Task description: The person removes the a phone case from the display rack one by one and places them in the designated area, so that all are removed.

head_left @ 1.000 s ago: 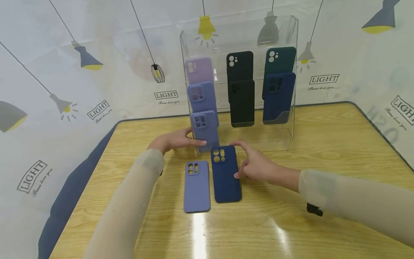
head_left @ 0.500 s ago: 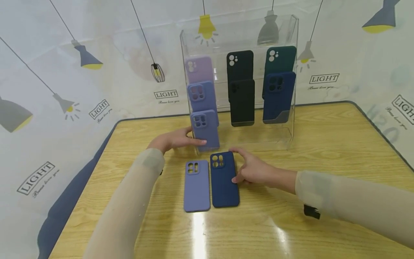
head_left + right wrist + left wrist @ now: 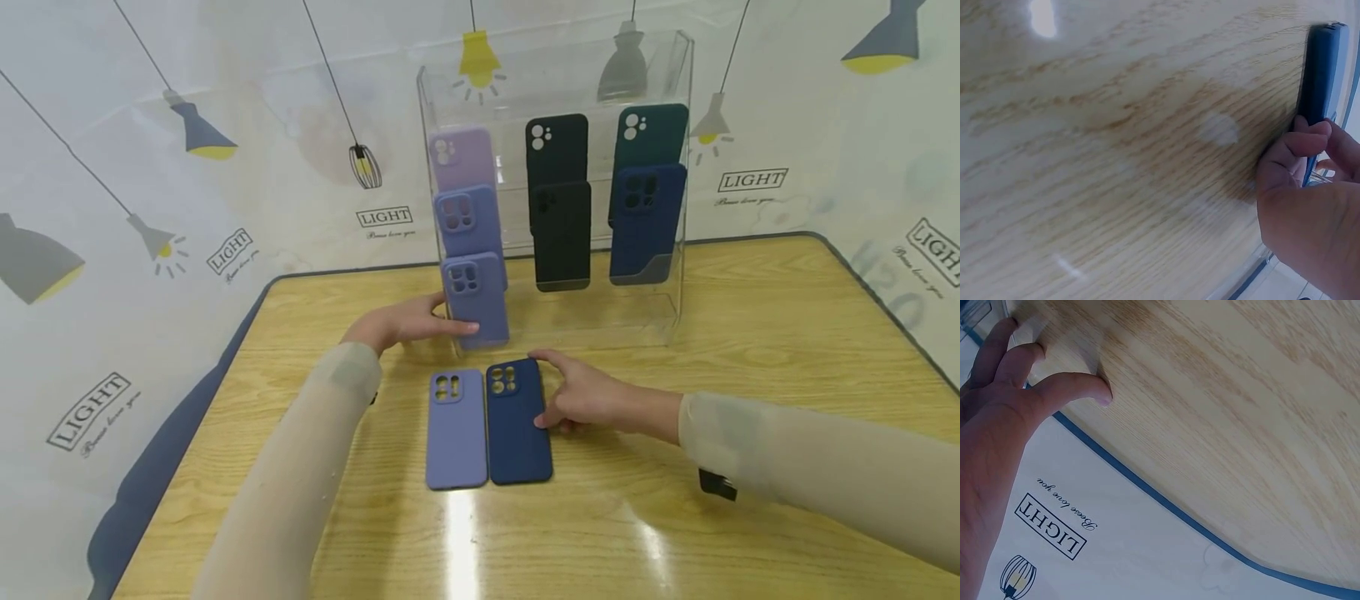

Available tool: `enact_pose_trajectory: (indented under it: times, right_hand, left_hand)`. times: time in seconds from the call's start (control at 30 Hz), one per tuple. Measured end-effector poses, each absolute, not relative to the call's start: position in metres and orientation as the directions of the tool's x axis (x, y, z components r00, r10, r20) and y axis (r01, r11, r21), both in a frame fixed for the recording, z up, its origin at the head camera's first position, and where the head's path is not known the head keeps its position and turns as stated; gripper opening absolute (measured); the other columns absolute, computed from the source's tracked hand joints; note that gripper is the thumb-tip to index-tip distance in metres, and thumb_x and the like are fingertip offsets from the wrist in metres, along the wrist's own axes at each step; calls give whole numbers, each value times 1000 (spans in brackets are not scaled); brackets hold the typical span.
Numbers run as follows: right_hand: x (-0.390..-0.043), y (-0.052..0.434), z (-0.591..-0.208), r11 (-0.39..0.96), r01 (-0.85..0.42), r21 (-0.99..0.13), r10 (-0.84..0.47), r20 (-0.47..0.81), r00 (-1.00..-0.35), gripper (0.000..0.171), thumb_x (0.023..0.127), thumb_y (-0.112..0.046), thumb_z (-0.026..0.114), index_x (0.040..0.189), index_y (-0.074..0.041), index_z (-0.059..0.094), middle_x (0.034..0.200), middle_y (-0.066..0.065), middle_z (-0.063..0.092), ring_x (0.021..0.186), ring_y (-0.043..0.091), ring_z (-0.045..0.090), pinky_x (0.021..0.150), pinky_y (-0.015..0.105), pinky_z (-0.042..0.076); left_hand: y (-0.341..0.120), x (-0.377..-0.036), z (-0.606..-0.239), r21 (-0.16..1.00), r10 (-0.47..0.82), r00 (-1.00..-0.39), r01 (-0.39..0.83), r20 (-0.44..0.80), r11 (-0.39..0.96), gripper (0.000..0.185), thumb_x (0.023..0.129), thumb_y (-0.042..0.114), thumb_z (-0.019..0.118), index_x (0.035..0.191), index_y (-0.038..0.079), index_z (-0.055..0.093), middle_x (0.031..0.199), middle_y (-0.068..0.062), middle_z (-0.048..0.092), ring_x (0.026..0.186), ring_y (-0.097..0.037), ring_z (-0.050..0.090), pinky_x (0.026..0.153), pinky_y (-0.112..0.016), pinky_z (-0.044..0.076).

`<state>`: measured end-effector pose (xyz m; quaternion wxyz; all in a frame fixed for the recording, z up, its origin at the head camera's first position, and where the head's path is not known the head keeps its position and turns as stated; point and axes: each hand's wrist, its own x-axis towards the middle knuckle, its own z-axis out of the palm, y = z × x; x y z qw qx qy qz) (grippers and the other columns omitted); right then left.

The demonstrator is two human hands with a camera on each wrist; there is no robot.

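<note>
Two phone cases, a loose lilac case and a loose navy case, lie side by side around the middle of the wooden worktop, their camera cutouts toward its far edge. We see only a thin line between their long sides and cannot tell whether they touch. The right hand grasps the loose navy case, its thumb against the side that faces the worktop's right edge and its index finger at the top corner. The left hand grips the lower left side of a clear display stand, its thumb reaching across the front of the lowest stand case, a lilac one. The stand rises near the middle of the worktop's far edge, just beyond the two loose cases. In its left column we also find a second lilac stand case and, at the top, a pale purple case. The middle column holds an upper black case and a lower black case; the right one, a dark green case behind a navy stand case.
</note>
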<state>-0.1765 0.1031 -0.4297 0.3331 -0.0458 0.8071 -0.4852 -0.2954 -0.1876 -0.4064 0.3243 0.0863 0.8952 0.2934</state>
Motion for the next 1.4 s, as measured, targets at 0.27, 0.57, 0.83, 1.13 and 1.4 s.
enact_pose_trajectory:
  times: [0.27,0.57,0.83,1.13,1.4]
  right_hand:
    - [-178,102,-430,549,225,-805,-402,-491,-773,105,86,-6,86,169,-21,25,62,4,65,57,18,62,55,30,53]
    - [-179,104,-426,559,201,-804,-402,-475,-783,101,86,-9,88,167,-22,30,71,9,72,60,19,67,58,33,60]
    - [-178,101,-420,591,174,-788,-409,-479,-777,96,87,-7,87,165,-22,34,72,10,73,60,18,66,58,32,60]
    - [-177,101,-417,602,147,-785,-425,-471,-773,92,89,-9,86,165,-20,35,71,11,74,61,19,69,61,34,62]
    - [-175,102,-415,602,164,-781,-418,-484,-769,85,90,-8,83,162,-20,39,73,12,75,60,20,70,61,36,65]
  left_hand:
    - [-187,-295,-405,581,347,-773,-33,-531,813,123,83,80,72,174,25,9,180,-8,18,167,-33,19,134,-59,23]
    - [-187,-294,-404,585,349,-777,-30,-524,810,123,83,80,72,174,24,10,180,-8,18,167,-33,19,134,-59,23]
    - [-188,-294,-406,594,349,-776,-41,-525,803,122,85,78,72,174,24,9,181,-7,16,167,-33,18,134,-59,23]
    - [-188,-293,-406,575,332,-780,-44,-531,817,125,82,83,71,174,25,9,181,-8,16,167,-33,18,134,-60,23]
    - [-187,-292,-406,572,332,-780,-40,-530,819,125,81,83,71,174,25,10,181,-8,17,167,-33,19,134,-60,23]
